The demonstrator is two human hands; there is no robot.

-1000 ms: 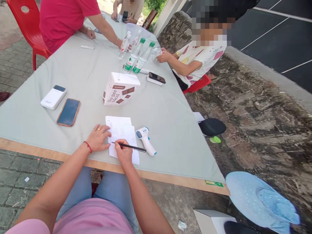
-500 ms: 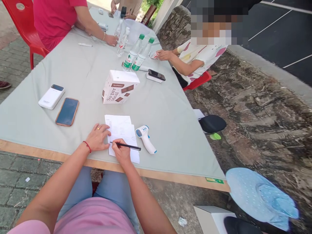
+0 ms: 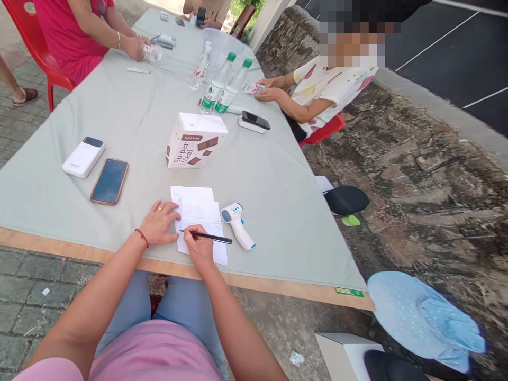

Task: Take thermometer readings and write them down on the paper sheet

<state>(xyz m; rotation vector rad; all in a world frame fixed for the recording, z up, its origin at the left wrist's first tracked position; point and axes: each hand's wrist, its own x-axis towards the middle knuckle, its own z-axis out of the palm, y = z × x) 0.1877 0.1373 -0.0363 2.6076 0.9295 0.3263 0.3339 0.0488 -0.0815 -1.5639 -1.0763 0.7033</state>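
Observation:
Two overlapping white paper sheets [image 3: 194,198] with print lie near the table's front edge. My left hand [image 3: 161,222] rests flat with fingers apart, its fingertips on the left edge of the paper. In my right hand [image 3: 200,247] is a black pen [image 3: 214,237], pinched between thumb and fingers, its tip on the sheet's left part. Just right of the paper lies a white and blue infrared thermometer [image 3: 238,226]. Beyond the paper stands a white and brown "Super Meal" box [image 3: 196,142].
On the left lie a phone [image 3: 109,182] and a white power bank [image 3: 84,157]. Green-capped water bottles [image 3: 217,87] stand behind the box. A person in red [image 3: 67,39] and a person in a patterned top [image 3: 317,98] sit at the table, each handling a plastic bottle.
My right hand and the pen have shifted slightly right. The person in red has drawn a bottle back to the left. My left hand stays put.

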